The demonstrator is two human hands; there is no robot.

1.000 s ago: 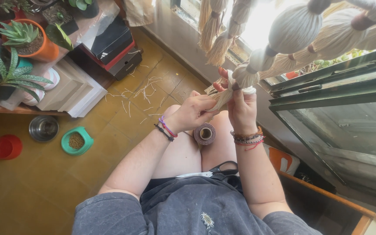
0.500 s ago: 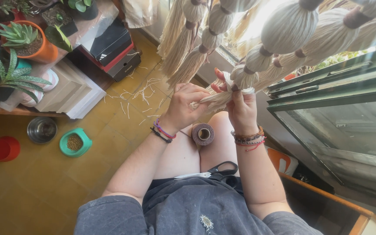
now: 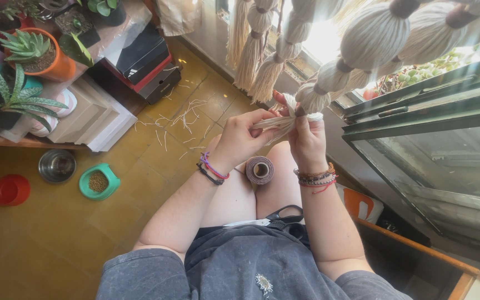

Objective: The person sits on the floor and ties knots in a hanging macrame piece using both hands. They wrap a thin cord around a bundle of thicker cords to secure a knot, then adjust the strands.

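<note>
Far left, a red bowl [image 3: 9, 190], steel bowl [image 3: 57, 165] and green dish [image 3: 99, 181] edge open floor. The left hand [image 3: 244, 139] pinches the cream yarn bundle [image 3: 284, 120] at centre; the right hand [image 3: 307, 139] grips it beside the window frame [image 3: 418, 105]. A thread spool [image 3: 260, 170] sits nearer.

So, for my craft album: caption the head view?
Both hands pinch a cream yarn tassel, spool and scissors on lap.

Strong daylight blows out the window [image 3: 318, 39] around 1 o'clock, tassels [image 3: 373, 33] there look soft; floor's evenly lit, edges curve.
</note>
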